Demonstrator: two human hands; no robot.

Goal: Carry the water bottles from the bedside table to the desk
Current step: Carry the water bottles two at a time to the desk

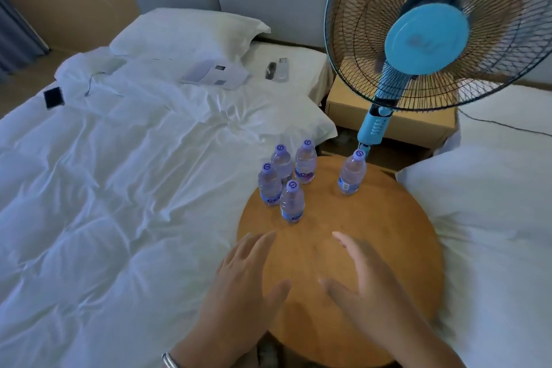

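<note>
Several small clear water bottles with purple caps stand upright on a round wooden bedside table (388,242). A cluster stands at the table's far left, the nearest of them (292,202) closest to me. One bottle (352,173) stands apart at the far right. My left hand (245,281) and my right hand (364,284) hover over the near half of the table, palms down, fingers spread, holding nothing. Both hands are short of the bottles and touch none of them.
A bed with a rumpled white duvet (119,173) lies to the left, with papers (215,73), remotes (277,69) and a dark phone (53,98) on it. A blue standing fan (427,39) rises behind the table. Another white bed (493,218) is at the right.
</note>
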